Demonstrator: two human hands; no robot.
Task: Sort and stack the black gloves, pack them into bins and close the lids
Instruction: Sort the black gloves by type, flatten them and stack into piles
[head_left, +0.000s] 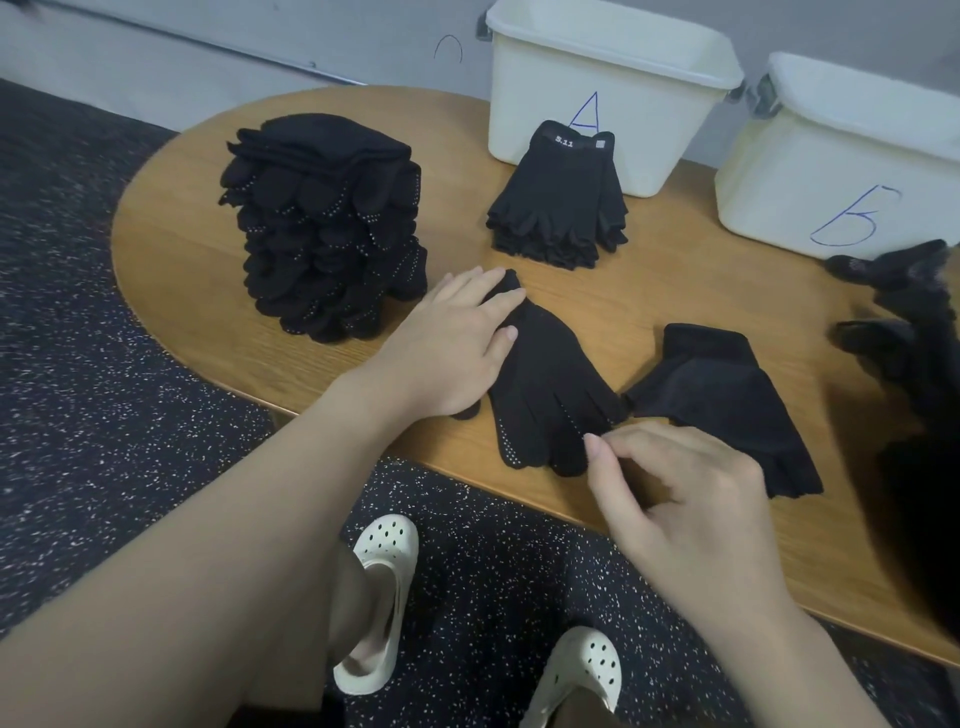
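Left hand (457, 343) flat, pinning dotted glove (545, 384) cuff on counter (182, 208); right hand (691, 499) fingers pinching fingertip end. Soft, floppy, light — probably best grabbed by cuff.

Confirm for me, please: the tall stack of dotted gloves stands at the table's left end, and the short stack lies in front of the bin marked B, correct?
Not quite. The head view shows the short stack in front of the bin marked A, not B. The tall stack of dotted gloves does stand at the table's left end.
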